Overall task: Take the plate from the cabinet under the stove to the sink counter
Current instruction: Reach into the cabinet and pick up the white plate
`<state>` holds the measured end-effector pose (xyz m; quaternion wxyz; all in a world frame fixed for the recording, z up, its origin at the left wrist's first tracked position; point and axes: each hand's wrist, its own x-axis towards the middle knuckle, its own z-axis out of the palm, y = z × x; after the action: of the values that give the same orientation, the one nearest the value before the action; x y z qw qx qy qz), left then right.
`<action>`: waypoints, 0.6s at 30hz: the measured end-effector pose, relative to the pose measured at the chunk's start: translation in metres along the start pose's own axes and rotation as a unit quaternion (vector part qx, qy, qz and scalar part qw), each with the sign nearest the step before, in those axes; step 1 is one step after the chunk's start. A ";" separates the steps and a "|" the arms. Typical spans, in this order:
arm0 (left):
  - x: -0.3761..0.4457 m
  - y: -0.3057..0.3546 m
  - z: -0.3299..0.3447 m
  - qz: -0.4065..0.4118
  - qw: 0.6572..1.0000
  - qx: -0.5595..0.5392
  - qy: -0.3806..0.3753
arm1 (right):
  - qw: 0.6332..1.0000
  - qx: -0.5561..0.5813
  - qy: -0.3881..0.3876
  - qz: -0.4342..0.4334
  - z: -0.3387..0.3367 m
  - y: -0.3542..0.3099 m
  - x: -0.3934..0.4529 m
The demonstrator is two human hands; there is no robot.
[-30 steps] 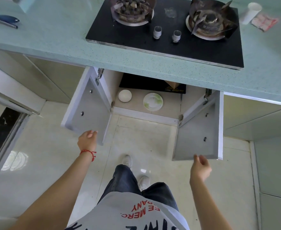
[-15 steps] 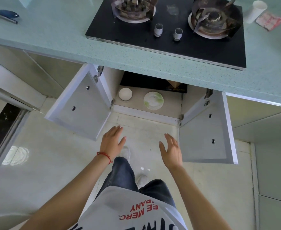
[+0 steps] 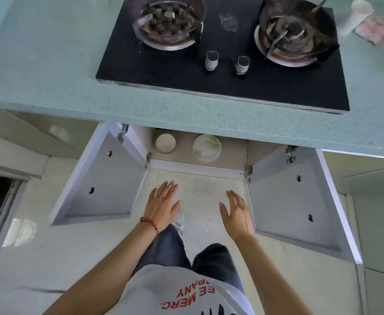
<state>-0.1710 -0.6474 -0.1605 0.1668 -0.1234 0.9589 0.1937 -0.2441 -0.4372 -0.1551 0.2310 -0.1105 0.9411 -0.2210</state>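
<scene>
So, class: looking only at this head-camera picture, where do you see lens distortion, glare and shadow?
Head view: the wide lens bows the countertop edge and splays both cabinet doors outward; bright window glare sits on the floor tiles at left; the counter overhang shades the cabinet interior, so the plate and the bowl look dim; both hands are reasonably sharp.

The gas stove (image 3: 222, 71) sits on the countertop (image 3: 50, 71), a paper cup (image 3: 355, 17) at its two o'clock. Below it both cabinet doors (image 3: 102, 178) stand open. Inside, the plate (image 3: 207, 147) lies at three o'clock of a bowl (image 3: 165, 143). The left hand (image 3: 162, 206) and right hand (image 3: 238, 214) hang at six o'clock of the opening, between the doors.
</scene>
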 end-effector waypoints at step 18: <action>0.145 -0.021 0.038 0.018 1.000 -0.020 0.007 | 0.998 0.052 0.026 0.030 0.032 0.025 0.129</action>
<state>-0.2872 -0.6761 -0.2538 0.1538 -0.1109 0.9580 0.2152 -0.3428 -0.4672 -0.2419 0.2187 -0.0641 0.9369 -0.2652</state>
